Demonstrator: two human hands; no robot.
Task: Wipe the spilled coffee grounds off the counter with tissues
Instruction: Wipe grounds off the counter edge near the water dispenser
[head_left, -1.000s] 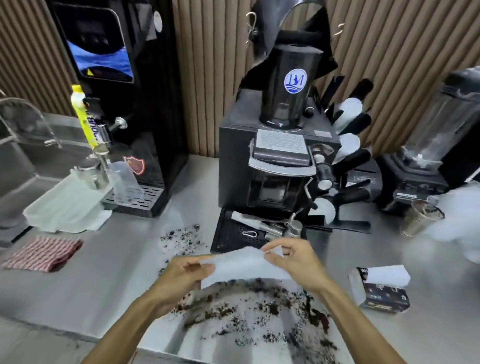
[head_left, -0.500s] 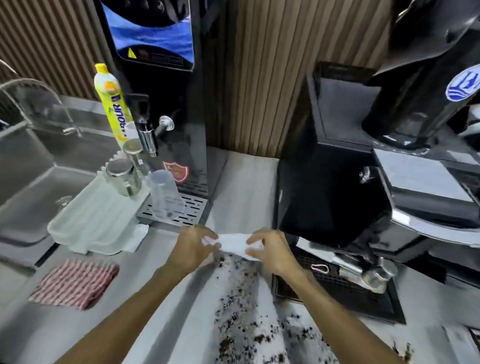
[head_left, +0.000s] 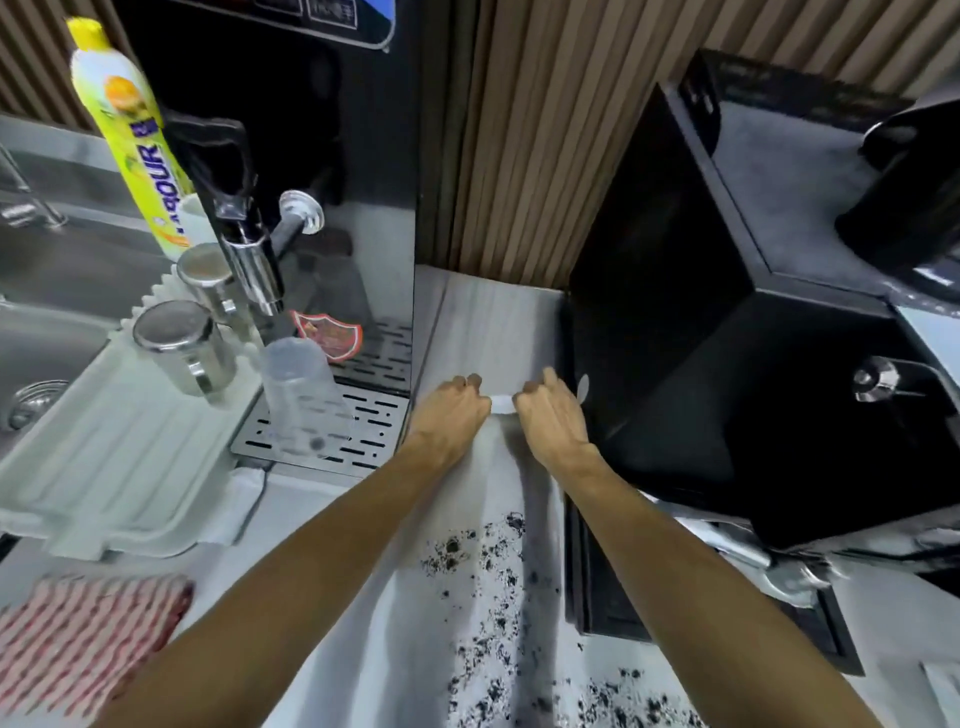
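The steel surface (head_left: 467, 322) runs along the left side of the black coffee machine (head_left: 727, 389). Spilled coffee grounds (head_left: 488, 571) lie scattered on it, off the machine's near left corner. Farther back, just left of the machine's side wall, the left hand (head_left: 449, 415) and right hand (head_left: 553, 421) sit close together with fingers curled. Each pinches one end of a small white tissue (head_left: 501, 404) bunched between them, low over the surface.

The shiny grey metal counter (head_left: 395, 675) has dark spilled coffee grounds (head_left: 488, 571) scattered on it. A red-and-white checked cloth (head_left: 88, 634) lies at the left, near a white ridged plastic tray (head_left: 119, 467). A big black coffee machine (head_left: 727, 389) stands on the right.
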